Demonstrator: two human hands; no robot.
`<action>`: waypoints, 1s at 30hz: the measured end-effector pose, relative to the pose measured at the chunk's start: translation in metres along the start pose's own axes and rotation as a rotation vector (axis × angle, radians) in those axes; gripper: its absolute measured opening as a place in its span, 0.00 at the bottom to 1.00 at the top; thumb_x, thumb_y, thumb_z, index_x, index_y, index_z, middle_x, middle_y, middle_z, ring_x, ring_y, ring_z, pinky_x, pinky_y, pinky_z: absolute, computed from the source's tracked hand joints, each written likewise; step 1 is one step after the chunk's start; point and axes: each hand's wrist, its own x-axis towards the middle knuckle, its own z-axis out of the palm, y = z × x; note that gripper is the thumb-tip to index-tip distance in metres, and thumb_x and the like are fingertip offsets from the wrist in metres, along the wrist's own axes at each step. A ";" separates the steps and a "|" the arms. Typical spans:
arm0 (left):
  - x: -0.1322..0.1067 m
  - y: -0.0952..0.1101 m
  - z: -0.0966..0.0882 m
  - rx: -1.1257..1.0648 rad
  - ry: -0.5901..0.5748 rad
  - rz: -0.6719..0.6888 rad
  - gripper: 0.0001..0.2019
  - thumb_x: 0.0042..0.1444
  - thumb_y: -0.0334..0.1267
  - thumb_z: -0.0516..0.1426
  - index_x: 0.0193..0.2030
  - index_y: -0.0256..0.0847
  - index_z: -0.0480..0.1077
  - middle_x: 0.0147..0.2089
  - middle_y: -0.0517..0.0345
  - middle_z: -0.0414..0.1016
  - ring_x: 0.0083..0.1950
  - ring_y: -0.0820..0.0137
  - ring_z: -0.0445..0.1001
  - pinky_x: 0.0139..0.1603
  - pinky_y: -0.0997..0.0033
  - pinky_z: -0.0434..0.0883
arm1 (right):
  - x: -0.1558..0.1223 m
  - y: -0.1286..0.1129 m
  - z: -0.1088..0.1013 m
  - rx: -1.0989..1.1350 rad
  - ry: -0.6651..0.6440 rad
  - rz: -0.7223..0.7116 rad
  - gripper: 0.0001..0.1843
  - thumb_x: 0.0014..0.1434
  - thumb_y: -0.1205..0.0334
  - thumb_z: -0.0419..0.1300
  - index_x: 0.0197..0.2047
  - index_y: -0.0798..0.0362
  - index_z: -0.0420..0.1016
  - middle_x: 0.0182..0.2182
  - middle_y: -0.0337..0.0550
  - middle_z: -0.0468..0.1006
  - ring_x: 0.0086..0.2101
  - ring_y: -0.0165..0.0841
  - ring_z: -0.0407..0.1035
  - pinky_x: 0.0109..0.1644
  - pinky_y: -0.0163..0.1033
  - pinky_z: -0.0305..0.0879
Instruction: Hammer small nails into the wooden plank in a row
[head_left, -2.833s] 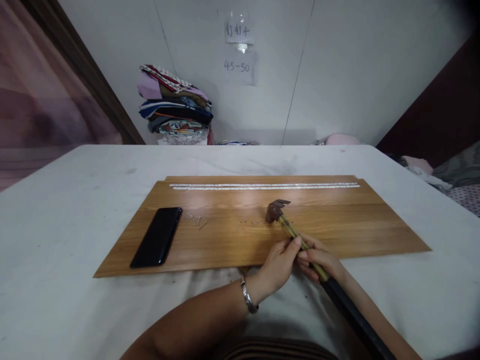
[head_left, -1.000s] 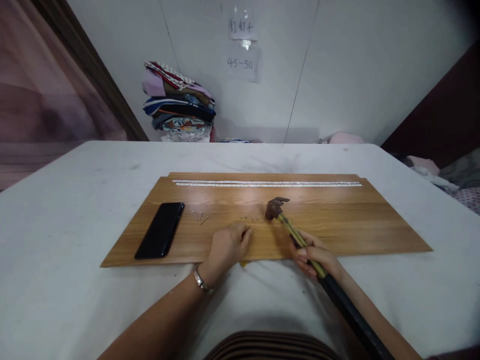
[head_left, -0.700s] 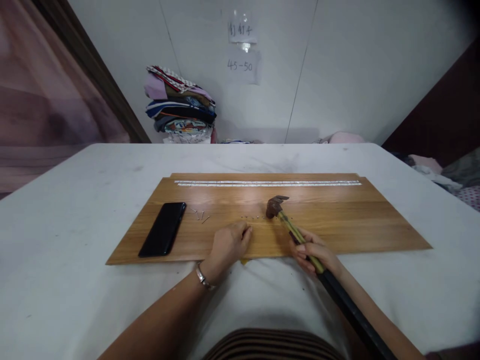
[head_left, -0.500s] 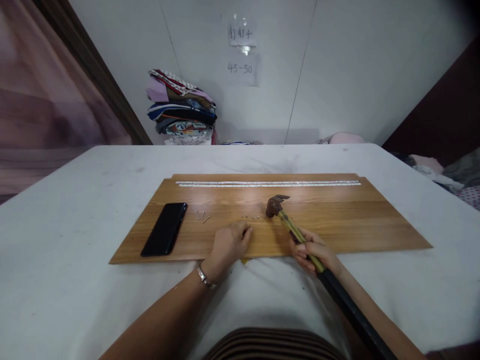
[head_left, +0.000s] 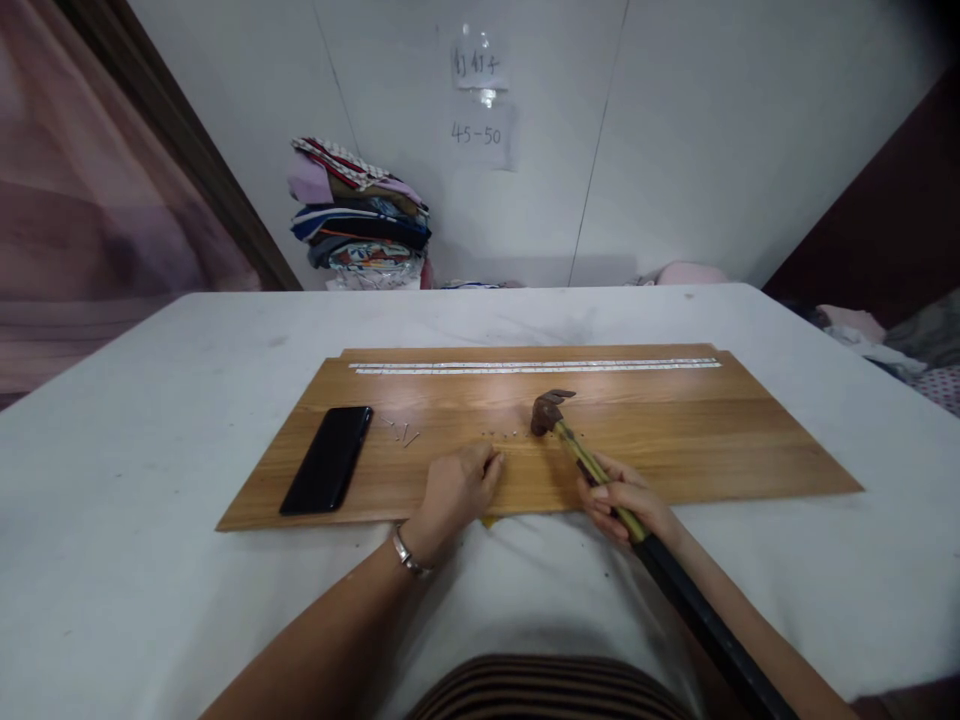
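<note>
My right hand (head_left: 626,500) is wrapped around the handle of a claw hammer (head_left: 654,548), black at the grip and yellowish toward the head. The rusty brown hammer head (head_left: 547,412) is over the wooden board (head_left: 720,440), beside a row of small nail heads (head_left: 504,435), and hides part of that row. My left hand (head_left: 461,485) rests closed on the board just in front of the row's left end. Its curled fingers hide whether anything is inside. Several loose nails (head_left: 405,432) lie on the board to the left.
A black phone (head_left: 327,460) lies at the board's left end. Two white measuring strips (head_left: 536,367) run along its back. The board sits on a white table (head_left: 120,480). Folded cloths (head_left: 361,210) are stacked behind the table, against a wall with paper notes (head_left: 480,135).
The whole view has shifted very slightly. Both hands, the hammer and the board keep their places relative to each other.
</note>
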 end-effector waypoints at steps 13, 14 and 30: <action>-0.001 0.001 -0.002 0.008 -0.009 0.002 0.16 0.65 0.44 0.46 0.33 0.41 0.69 0.32 0.55 0.77 0.35 0.69 0.74 0.34 0.73 0.61 | 0.000 0.003 0.000 -0.030 0.006 -0.015 0.12 0.49 0.62 0.62 0.38 0.53 0.65 0.17 0.27 0.63 0.09 0.19 0.50 0.10 0.25 0.46; 0.000 0.001 -0.002 0.010 -0.012 0.004 0.16 0.65 0.44 0.45 0.33 0.41 0.69 0.33 0.55 0.77 0.36 0.69 0.74 0.34 0.73 0.61 | 0.000 0.003 -0.001 -0.027 0.002 -0.017 0.12 0.49 0.62 0.62 0.37 0.53 0.65 0.16 0.27 0.63 0.09 0.19 0.50 0.10 0.25 0.46; 0.000 0.001 -0.002 0.016 -0.001 0.002 0.15 0.64 0.43 0.46 0.33 0.40 0.70 0.33 0.54 0.77 0.36 0.68 0.75 0.33 0.72 0.60 | 0.001 0.000 0.001 -0.030 0.009 -0.005 0.10 0.49 0.62 0.61 0.34 0.52 0.64 0.17 0.27 0.62 0.09 0.18 0.49 0.10 0.25 0.46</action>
